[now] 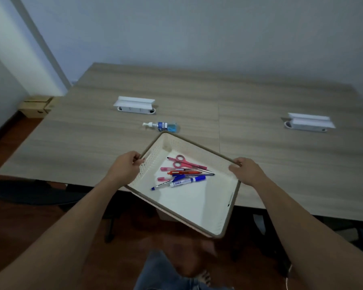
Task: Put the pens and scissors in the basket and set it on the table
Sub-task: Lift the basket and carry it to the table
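Observation:
A cream plastic basket [197, 208] with a tan rim hangs in the air at the table's front edge, partly over the floor. My left hand [125, 166] grips its left rim and my right hand [244, 170] grips its right rim. Inside, near the far left corner, lie pink scissors [181, 162] and several pens [182, 177] in red, pink and blue, piled together. The wooden table [197, 101] stretches ahead beyond the basket.
A blue sanitizer bottle [162, 126] lies on the table just beyond the basket. Two white socket boxes stand farther back, one at the left [134, 104] and one at the right [309, 122]. Dark chairs sit under the table's edge. Cardboard boxes [37, 106] rest on the floor at left.

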Motion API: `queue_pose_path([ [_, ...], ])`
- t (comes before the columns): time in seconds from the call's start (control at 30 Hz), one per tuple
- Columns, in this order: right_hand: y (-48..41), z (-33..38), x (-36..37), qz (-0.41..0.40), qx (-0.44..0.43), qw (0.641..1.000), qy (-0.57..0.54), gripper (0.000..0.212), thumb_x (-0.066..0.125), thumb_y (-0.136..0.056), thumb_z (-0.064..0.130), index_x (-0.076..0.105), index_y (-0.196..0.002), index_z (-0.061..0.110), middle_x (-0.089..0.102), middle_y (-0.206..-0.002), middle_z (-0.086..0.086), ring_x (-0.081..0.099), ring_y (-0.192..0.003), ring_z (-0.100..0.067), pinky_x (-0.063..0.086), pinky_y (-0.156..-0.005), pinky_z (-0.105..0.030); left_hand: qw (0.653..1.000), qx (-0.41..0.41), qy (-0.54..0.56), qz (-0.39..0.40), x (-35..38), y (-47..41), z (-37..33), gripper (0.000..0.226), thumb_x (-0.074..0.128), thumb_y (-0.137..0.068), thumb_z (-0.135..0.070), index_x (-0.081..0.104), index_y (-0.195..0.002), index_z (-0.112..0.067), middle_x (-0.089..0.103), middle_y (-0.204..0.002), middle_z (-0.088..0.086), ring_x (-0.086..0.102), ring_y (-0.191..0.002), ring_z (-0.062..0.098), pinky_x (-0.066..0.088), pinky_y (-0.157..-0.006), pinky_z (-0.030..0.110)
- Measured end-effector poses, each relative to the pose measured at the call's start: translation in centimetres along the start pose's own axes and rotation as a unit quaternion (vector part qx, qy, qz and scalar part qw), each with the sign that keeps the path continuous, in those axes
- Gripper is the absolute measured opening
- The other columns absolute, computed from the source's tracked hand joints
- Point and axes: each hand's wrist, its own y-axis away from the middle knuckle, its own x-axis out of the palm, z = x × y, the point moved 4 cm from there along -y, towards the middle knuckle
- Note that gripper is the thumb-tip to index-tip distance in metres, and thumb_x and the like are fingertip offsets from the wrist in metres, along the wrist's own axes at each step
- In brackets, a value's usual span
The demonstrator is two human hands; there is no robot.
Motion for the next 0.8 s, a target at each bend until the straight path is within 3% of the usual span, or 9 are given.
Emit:
queue_pose_path([
  [0.07, -1.8, -0.3, -0.6, -0.016, 0.056, 0.993, -0.105, 0.029, 0.067, -0.097, 0.036, 0.066, -0.121, 0.019, 0.075, -0.111, -0.008, 0.078, -0.087, -0.028, 0.050, -0.067, -0.029, 0.999, -0.025, 0.018, -0.016, 0.2, -2.0, -0.1, 0.018, 0.062, -0.105, -0.029, 0.070, -0.106, -0.013, 0.075, -0.100, 0.006, 0.068, -0.093, 0.029, 0.047, -0.075, 0.035],
  [0.13, -3.1, 0.0, -0.3, 0.014, 0.110, 0.972, -0.206, 0.029, 0.066, -0.099, 0.035, 0.067, -0.118, 0.013, 0.078, -0.110, -0.011, 0.081, -0.080, -0.030, 0.055, -0.067, -0.030, 0.998, -0.041, 0.038, -0.029, 0.5, -3.7, -0.5, 0.019, 0.062, -0.105, -0.028, 0.071, -0.108, -0.011, 0.072, -0.099, 0.005, 0.067, -0.093, 0.027, 0.046, -0.077, 0.034],
  [0.3, -7.6, 1.8, 0.4, 0.034, 0.124, 0.951, -0.280, 0.024, 0.056, -0.103, 0.016, 0.076, -0.110, 0.004, 0.081, -0.104, -0.022, 0.072, -0.080, -0.027, 0.060, -0.098, -0.052, 0.995, -0.057, 0.076, -0.024, 1.9, -9.9, -1.7, 0.021, 0.062, -0.105, -0.024, 0.070, -0.113, -0.006, 0.073, -0.103, 0.008, 0.067, -0.096, 0.028, 0.050, -0.082, 0.036],
  [0.43, -10.9, 3.4, 0.3, 0.007, 0.133, 0.937, -0.323, 0.028, 0.052, -0.101, 0.007, 0.077, -0.114, 0.009, 0.079, -0.090, -0.011, 0.071, -0.072, -0.022, 0.064, -0.078, -0.041, 0.986, -0.083, 0.142, 0.029, 2.7, -15.9, -2.2, 0.020, 0.064, -0.100, -0.029, 0.073, -0.105, -0.011, 0.079, -0.099, 0.007, 0.077, -0.094, 0.029, 0.064, -0.088, 0.047],
  [0.6, -14.3, 4.5, -1.1, -0.023, 0.147, 0.924, -0.352, 0.031, 0.055, -0.100, 0.011, 0.078, -0.109, 0.031, 0.081, -0.094, -0.003, 0.073, -0.078, -0.019, 0.062, -0.072, -0.034, 0.975, -0.073, 0.189, 0.088, 4.6, -23.5, -2.8, 0.022, 0.068, -0.090, -0.033, 0.079, -0.091, -0.014, 0.084, -0.089, 0.005, 0.081, -0.091, 0.029, 0.066, -0.084, 0.051],
  [0.7, -16.8, 4.3, -1.4, -0.068, 0.172, 0.923, -0.338, 0.033, 0.053, -0.098, 0.011, 0.078, -0.114, 0.026, 0.079, -0.097, -0.007, 0.071, -0.079, -0.023, 0.064, -0.080, -0.045, 0.966, -0.076, 0.219, 0.113, 5.3, -26.3, -4.6, 0.014, 0.072, -0.096, -0.024, 0.075, -0.086, -0.014, 0.083, -0.092, 0.008, 0.080, -0.096, 0.033, 0.063, -0.084, 0.046],
  [0.8, -18.7, 3.9, -1.8, -0.114, 0.186, 0.918, -0.331, 0.033, 0.052, -0.100, 0.010, 0.075, -0.122, 0.020, 0.075, -0.100, -0.008, 0.069, -0.084, -0.024, 0.058, -0.072, -0.033, 0.955, -0.084, 0.240, 0.154, 6.9, -28.4, -5.7, 0.012, 0.074, -0.094, -0.024, 0.076, -0.089, -0.012, 0.084, -0.094, 0.010, 0.081, -0.092, 0.032, 0.064, -0.089, 0.056],
])
